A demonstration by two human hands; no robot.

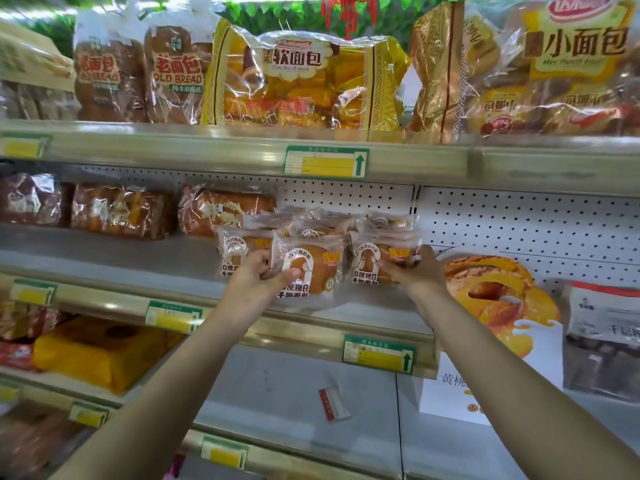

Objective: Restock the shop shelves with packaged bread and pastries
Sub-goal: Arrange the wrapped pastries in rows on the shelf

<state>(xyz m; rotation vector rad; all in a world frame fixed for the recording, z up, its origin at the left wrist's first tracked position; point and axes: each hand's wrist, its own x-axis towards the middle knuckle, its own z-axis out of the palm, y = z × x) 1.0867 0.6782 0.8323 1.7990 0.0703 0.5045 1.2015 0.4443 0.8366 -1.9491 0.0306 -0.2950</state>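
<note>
Left hand (254, 282) is pinching a clear-wrapped round brown bun packet (311, 268); right hand (420, 271) is seemingly gripping a matching packet (372, 261) beside it.

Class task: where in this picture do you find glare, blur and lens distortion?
Head view: glare streaks the top-shelf bread bags; the frame edges blur; the wide lens bends the shelf rail; the bun packs in the left hand and right hand look sharpest.
</note>
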